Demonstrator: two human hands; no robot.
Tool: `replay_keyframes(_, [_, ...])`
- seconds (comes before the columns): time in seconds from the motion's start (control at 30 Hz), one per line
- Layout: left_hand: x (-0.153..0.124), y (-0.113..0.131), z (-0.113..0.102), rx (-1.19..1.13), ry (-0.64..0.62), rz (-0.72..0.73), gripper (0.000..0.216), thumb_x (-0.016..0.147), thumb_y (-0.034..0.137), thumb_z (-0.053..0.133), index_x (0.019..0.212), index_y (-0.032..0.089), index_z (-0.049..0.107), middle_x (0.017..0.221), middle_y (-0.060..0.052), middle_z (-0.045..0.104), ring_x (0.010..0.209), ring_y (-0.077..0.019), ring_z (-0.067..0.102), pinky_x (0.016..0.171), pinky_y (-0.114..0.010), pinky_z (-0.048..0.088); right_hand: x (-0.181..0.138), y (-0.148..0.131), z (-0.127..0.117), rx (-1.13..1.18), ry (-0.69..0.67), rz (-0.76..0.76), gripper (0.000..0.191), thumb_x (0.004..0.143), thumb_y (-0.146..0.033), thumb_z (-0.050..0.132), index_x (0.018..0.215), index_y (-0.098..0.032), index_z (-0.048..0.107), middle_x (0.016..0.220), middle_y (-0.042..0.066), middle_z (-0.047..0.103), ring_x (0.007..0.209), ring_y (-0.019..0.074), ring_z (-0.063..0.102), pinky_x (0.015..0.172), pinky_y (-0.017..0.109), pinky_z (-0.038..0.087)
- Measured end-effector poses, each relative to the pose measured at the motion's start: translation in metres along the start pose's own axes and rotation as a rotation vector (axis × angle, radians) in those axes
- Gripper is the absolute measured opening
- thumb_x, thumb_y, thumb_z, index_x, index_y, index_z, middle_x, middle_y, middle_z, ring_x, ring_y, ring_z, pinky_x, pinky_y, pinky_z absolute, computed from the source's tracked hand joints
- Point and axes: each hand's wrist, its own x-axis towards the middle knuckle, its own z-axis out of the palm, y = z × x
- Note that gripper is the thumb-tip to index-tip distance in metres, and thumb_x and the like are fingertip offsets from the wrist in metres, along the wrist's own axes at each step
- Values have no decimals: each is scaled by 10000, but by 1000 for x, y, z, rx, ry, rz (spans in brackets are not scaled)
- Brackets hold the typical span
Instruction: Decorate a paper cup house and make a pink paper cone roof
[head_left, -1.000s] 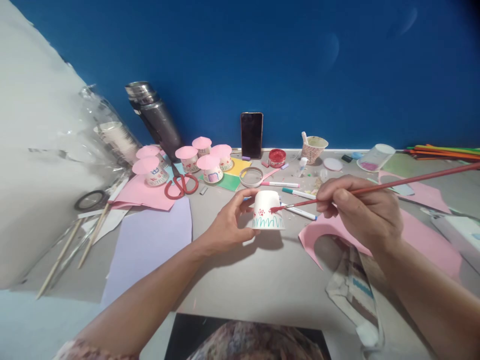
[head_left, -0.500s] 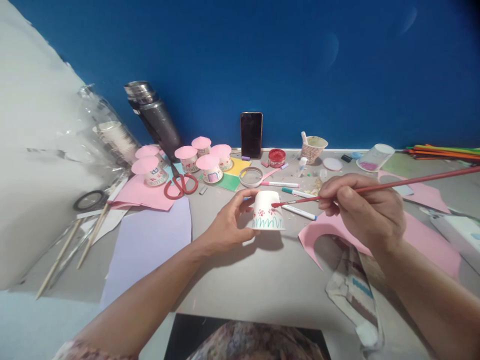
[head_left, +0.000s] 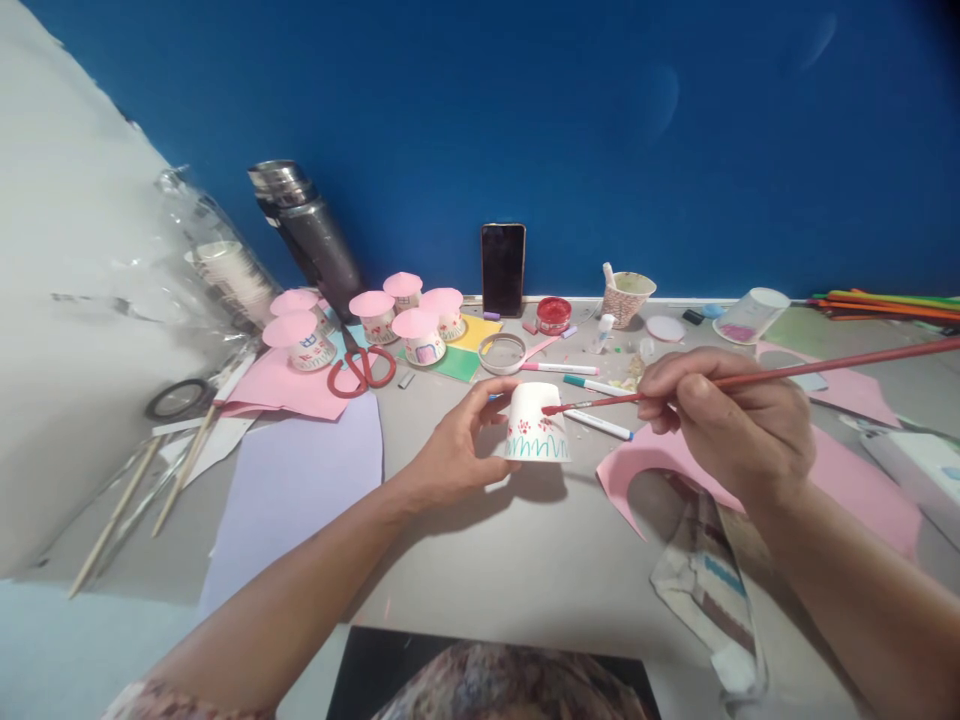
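Here, a small white paper cup (head_left: 534, 425) stands upside down on the worktop (head_left: 525, 560), near the middle, with blue-green grass strokes round its rim and red blotches above them. The left hand (head_left: 457, 450) is clamped on it from the left, thumb low on the wall and fingers curled over the upturned base. The right hand (head_left: 724, 425) is pinched tight on a long red paintbrush (head_left: 787, 371), whose wet red tip meets the cup's right side just above the blotches.

The step in hand looks like dabbing red marks onto the cup wall. A further dab would call for the cup held steady, or turned a little, and a light touch at the tip.

Just beyond the cup lie a few markers (head_left: 592, 384), and a sheet of pink paper (head_left: 840, 470) with a curved cut lies under the right hand. A striped cloth (head_left: 709, 580) lies nearer.

As for containers, an open red paint pot (head_left: 554, 314) sits at the far edge, full of red. Right of it a patterned cup (head_left: 625, 294) holds a white stick-like thing. Further right, a clear cup (head_left: 752, 314) lies tipped over with something pinkish inside. To the far left, five pink-roofed cups (head_left: 375, 315) stand together, with red scissors (head_left: 361, 370) beside them.
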Motion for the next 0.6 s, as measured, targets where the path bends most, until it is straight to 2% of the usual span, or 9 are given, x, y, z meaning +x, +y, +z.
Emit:
replay_keyframes(0.2, [0,2,2,-16,22,-27,746,727,171,859,1407,306,582,1522,-115,555,1422,-373,522,1219,-562,349,0,1,1,-21,-49,-8,225,1046,-337,623,939,-231,790,758,28,707,662,154,625,554,284,483])
replay_keyframes(0.6, [1,1,1,-42,26,-20,760,702,182,877,1399,286,594,1506,-118,569,1447,-383,489,1238,-576,335,0,-1,3,-37,-62,7,229,1042,-336,628,916,-232,788,752,34,709,640,160,619,545,292,491])
